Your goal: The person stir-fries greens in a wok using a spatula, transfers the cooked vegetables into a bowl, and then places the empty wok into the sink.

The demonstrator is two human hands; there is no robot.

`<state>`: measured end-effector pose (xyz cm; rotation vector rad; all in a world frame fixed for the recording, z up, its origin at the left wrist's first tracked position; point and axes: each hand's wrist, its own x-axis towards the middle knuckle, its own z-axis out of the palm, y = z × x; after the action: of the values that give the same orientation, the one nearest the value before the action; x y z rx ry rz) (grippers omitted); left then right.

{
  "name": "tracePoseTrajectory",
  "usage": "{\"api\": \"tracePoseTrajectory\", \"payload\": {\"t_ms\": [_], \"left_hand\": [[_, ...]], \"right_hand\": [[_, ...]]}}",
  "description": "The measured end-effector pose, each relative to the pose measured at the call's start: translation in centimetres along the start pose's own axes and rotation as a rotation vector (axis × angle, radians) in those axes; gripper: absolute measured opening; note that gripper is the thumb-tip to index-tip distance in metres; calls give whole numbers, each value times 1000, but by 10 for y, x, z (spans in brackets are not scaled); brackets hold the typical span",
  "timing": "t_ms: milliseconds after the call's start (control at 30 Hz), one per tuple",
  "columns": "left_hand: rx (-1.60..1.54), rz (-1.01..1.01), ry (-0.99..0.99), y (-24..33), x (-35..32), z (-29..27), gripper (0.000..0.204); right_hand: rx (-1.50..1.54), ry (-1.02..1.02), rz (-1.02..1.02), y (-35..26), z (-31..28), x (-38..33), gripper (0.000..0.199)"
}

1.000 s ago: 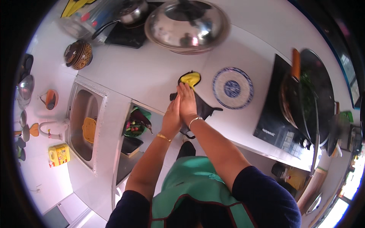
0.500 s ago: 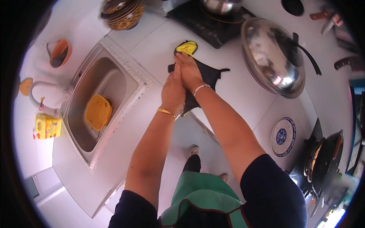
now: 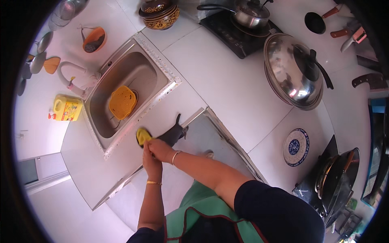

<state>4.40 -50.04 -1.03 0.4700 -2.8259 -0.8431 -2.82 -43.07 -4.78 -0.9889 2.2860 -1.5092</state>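
My left hand (image 3: 152, 165) and my right hand (image 3: 161, 150) are close together, fingers closed, at the near edge of the counter in front of the sink. They grip a limp black and yellow cloth (image 3: 172, 135). Its yellow part (image 3: 143, 136) bunches above my fingers, while the black part trails to the right toward the counter edge. How each finger holds it is partly hidden.
To the left, the steel sink (image 3: 152, 69) holds a yellow basket (image 3: 122, 102). A yellow bottle (image 3: 67, 108) stands beside it. Beyond are a pot (image 3: 251, 16) on a black cooktop (image 3: 223, 34), a large domed lid (image 3: 285, 65) and a blue-patterned plate (image 3: 296, 147).
Both hands have moved left and nearer, bringing the cloth from the counter below the cooktop to beside the sink. Hands pressed flat on it before are now closed around it.
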Motion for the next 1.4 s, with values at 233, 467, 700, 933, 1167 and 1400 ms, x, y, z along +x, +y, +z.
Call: {"api": "tracePoseTrajectory", "payload": {"t_ms": [233,467,700,933,1167,1400], "left_hand": [[-229,362,81,130,32,-6,57],[-286,658,-402,285,5,76,54],[-402,1100,-873,345,-134,82,31],[-917,823,-1055,470,-220,78,19],[-911,834,-918,511,-262,60,18],[-881,806,-856,500,-225,69,18]], "right_hand": [[31,326,53,-43,-146,-22,5],[-591,681,355,-67,-286,-188,35],[-494,930,689,-242,-259,-491,11],[-792,1411,1024,-312,-228,-643,11],[-297,1466,1191,-295,-243,-706,33],[-765,1432,1064,-359,-281,-688,35]]}}
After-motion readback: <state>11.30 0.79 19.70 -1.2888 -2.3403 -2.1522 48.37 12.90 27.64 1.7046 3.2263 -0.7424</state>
